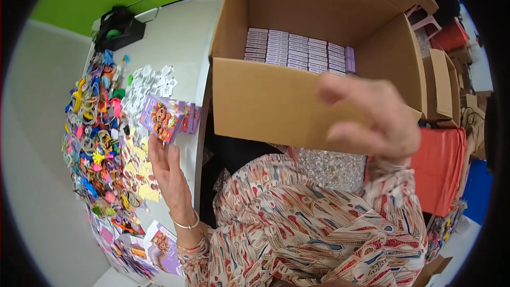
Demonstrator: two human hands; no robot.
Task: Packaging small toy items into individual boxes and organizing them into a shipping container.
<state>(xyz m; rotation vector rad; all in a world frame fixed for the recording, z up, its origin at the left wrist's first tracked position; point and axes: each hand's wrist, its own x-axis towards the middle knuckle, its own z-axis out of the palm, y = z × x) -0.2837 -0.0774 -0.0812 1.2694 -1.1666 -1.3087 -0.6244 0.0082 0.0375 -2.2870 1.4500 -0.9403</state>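
My left hand [174, 178] is over the white table, its fingers stretched out and their tips at the lower edge of a small purple box [162, 118] with a colourful cartoon picture. More purple boxes [190, 118] of the same kind stand right behind it, near the table's edge. My right hand [380, 117], slightly blurred, is raised in front of the large open carton [265, 98]. Its thumb and fingers are apart, with nothing between them. Inside the carton lie rows of stacked purple boxes [297, 50].
Left on the table are a long heap of colourful small items [98, 138], white paper slips [146, 87], yellow cards [139, 167], flat purple packaging [162, 247] and a black tape dispenser [118, 29]. Right of me are a red-covered stack [438, 170] and another carton [443, 87].
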